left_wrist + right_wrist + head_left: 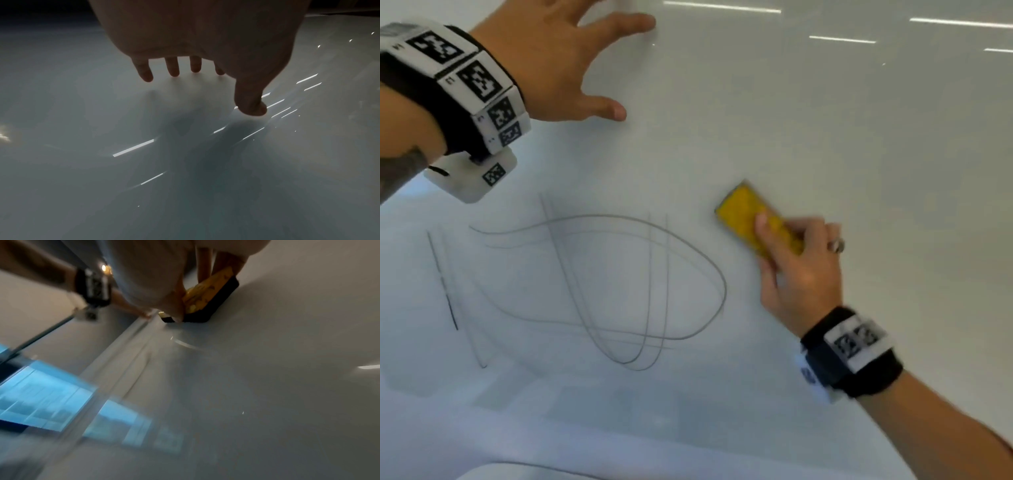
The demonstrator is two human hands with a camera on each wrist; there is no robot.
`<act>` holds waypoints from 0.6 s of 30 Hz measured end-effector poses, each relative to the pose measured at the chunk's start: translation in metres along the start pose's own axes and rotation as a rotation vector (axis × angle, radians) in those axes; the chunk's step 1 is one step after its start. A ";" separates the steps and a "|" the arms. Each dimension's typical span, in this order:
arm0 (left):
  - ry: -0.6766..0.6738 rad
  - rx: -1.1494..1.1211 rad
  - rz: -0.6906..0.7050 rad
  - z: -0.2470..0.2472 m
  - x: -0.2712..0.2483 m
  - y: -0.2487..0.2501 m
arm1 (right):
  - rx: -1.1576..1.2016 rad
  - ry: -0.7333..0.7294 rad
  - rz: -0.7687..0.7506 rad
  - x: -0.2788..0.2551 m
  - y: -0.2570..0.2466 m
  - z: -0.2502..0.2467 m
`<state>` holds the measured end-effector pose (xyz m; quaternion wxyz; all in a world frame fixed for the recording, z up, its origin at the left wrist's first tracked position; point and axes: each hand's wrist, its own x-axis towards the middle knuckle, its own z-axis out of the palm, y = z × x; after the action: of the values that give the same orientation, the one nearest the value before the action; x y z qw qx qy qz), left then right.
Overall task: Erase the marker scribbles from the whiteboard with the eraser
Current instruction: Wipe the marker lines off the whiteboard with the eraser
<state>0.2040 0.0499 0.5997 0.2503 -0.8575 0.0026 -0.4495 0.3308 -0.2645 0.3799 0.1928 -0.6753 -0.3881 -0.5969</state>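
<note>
Head view showed your right hand [796, 270] at the right of the frame, fingers curled over the yellow eraser [748, 214] and thumb clamped along its near edge, so you had it firmly pinched and could bear down on it. It sat flat on the whiteboard [859, 137], just to the right of the scribbles [599, 287], a tangle of grey loops filling the lower left and centre, apparently untouched. Starting beside the marks rather than on them probably gave you a clean sweep leftward across the whole tangle. From the right wrist view, the eraser's dark felt pad [213, 303] lay against the board with the yellow back [205, 293] under your fingers, which is the side you wanted down. Your left hand [551, 61], at the upper left, was spread wide with straight fingers and held nothing; the left wrist view showed its fingertips [146, 76] at the glossy surface, likely bracing you or steadying the board, well clear of the marks.
</note>
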 end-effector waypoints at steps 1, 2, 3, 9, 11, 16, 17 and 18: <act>0.001 0.011 0.016 0.003 -0.001 -0.002 | 0.024 -0.072 -0.059 -0.035 -0.012 0.009; 0.004 0.018 0.022 0.005 -0.001 -0.003 | 0.042 -0.183 -0.150 -0.075 -0.024 0.016; 0.009 0.023 0.023 0.007 0.000 -0.004 | 0.042 -0.308 -0.250 -0.115 -0.032 0.020; 0.003 0.045 -0.002 0.016 -0.002 -0.007 | 0.054 -0.449 -0.425 -0.115 -0.029 0.018; -0.019 0.005 -0.018 0.018 -0.001 -0.008 | 0.022 -0.240 -0.297 -0.043 -0.024 0.014; -0.075 -0.100 -0.073 0.018 -0.003 -0.005 | -0.003 0.026 -0.012 0.064 -0.022 0.011; -0.075 -0.109 -0.075 0.019 -0.003 -0.005 | -0.016 0.033 0.013 0.056 -0.029 0.017; -0.073 -0.111 -0.073 0.017 -0.004 -0.004 | -0.018 0.011 0.013 0.034 -0.038 0.024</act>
<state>0.2140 0.0618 0.5900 0.1857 -0.8855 -0.0128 -0.4258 0.3175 -0.2133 0.3996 0.1929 -0.6761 -0.3772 -0.6029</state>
